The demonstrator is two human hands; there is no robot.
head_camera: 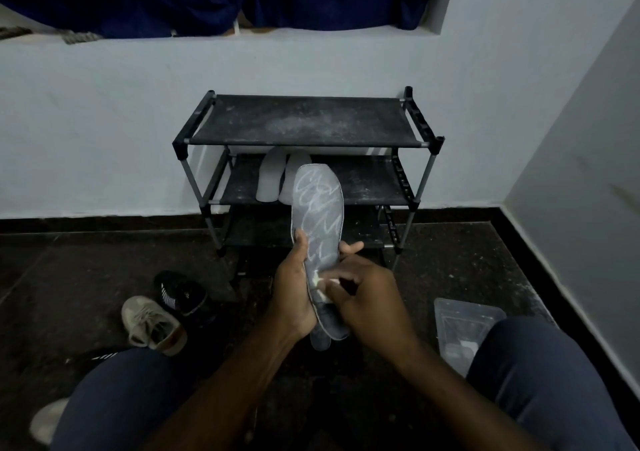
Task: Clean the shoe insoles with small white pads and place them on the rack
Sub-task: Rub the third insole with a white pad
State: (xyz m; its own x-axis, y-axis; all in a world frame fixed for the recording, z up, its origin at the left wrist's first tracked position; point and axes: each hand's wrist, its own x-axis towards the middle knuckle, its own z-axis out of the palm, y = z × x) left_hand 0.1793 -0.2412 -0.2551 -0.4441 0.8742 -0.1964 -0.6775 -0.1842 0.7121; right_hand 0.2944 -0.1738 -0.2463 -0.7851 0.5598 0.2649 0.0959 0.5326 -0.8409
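the left hand (294, 288) holds a grey insole (318, 204) upright in front of the body. its fingers are wrapped round the narrow middle of the insole and the thumb lies along the near edge. held this way, the printed top face is turned to the person and the long toe end stands free, braced against rubbing. the right hand (370, 298) has its fingers clenched in a pinch on a small white pad (323, 282). it presses the pad on the insole's lower half, just beside the left palm, where the grip gives the firmest backing. a paler shape shows below the heel, but i cannot tell what it is.

the rack (301, 121) stands against the wall straight ahead, within reach. two white insoles (268, 180) lie side by side on its middle shelf, toes toward the wall. this suggests finished pieces go there, with room beside them for this one.

a beige shoe (152, 326) and a black shoe (181, 293) lie on the floor to the left, probably set aside once emptied. a clear plastic tray (460, 329) sits near the right knee, probably the pad supply, kept close to the wiping hand.
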